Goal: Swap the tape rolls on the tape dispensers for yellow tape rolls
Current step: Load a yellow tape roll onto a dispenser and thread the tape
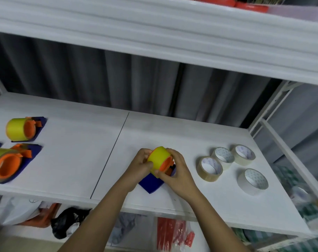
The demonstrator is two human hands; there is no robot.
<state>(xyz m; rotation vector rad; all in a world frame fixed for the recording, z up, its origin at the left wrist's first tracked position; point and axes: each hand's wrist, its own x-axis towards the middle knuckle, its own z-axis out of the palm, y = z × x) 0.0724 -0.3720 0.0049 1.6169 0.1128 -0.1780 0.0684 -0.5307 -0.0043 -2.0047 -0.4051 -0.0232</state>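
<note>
Both hands close around a yellow tape roll on a blue-and-orange dispenser at the middle of the white shelf board.

The left hand (139,165) and right hand (176,171) both clamp the yellow tape roll (157,157), which sits on the orange hub of a blue tape dispenser (151,182) near the front edge of the shelf board (81,142). At the board's left edge two more dispensers lie on their sides, each carrying a yellow roll: one further back (21,130) and one nearer the front (6,164). Toward the right end, four clear tape rolls (209,169) lie flat in a loose cluster, apart from the hands.
</note>
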